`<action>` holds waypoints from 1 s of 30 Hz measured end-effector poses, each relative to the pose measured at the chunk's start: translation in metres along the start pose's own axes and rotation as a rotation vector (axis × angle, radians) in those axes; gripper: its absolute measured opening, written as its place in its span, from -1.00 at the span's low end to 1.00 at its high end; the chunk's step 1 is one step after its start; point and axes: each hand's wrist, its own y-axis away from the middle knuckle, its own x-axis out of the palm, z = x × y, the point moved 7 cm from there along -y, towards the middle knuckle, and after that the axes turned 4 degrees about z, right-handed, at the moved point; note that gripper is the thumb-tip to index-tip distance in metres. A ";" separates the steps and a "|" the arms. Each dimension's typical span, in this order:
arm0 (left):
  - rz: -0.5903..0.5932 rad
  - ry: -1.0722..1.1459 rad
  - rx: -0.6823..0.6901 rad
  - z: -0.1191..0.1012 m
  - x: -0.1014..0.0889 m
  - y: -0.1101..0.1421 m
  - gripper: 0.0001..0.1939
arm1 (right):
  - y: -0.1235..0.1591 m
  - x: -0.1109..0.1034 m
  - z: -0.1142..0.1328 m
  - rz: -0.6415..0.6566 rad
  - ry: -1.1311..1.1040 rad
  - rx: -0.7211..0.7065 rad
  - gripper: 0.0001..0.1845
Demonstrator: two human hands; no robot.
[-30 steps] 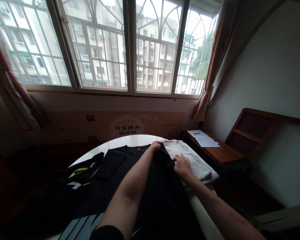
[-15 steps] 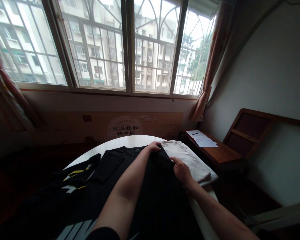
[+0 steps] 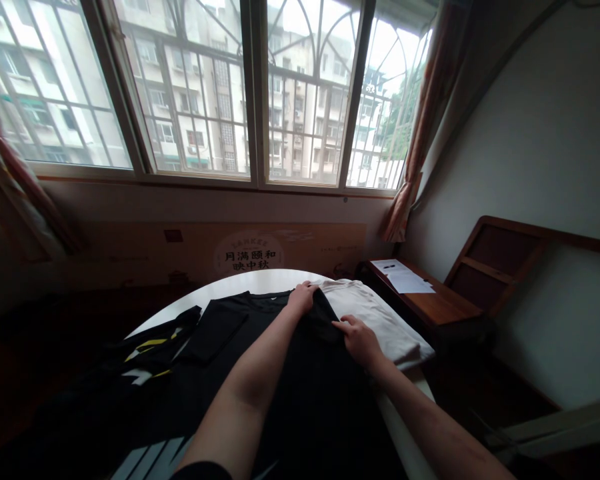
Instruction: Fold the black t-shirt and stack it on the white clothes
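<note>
A black T-shirt (image 3: pixel 325 393) lies spread on the white round table (image 3: pixel 180 308), its collar at the far side and a grey striped print near me. My left hand (image 3: pixel 303 298) is at the shoulder beside the collar, its fingers closed on the cloth. Lower and to the right, my right hand (image 3: pixel 361 341) pinches the edge of the right sleeve between thumb and forefinger; that sleeve is folded inward over the body. The left sleeve (image 3: pixel 220 337) also lies folded in on the shirt.
Folded white clothing (image 3: pixel 367 310) is stacked on the table right of my hands. To the left lies a black garment with yellow and white marks (image 3: pixel 153 347). A wooden bench (image 3: pixel 445 308) with papers (image 3: pixel 405 277) stands at the right, below the barred window.
Both hands have shifted slightly left. The right sleeve has moved inward with my right hand, and it now lies further over the shirt's body.
</note>
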 end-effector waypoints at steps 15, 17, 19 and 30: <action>0.123 -0.230 -0.118 0.017 0.025 0.063 -0.32 | 0.005 0.020 -0.011 0.335 0.125 -0.060 -0.30; 0.102 -0.272 -0.173 0.027 0.011 0.069 -0.32 | 0.005 0.017 -0.013 0.359 0.098 -0.057 -0.30; 0.076 -0.307 -0.180 0.028 -0.002 0.079 -0.32 | 0.005 0.012 -0.013 0.361 0.058 -0.038 -0.31; 0.338 -0.311 0.025 0.002 -0.018 0.200 -0.35 | 0.035 0.017 0.050 0.385 0.024 -0.384 -0.32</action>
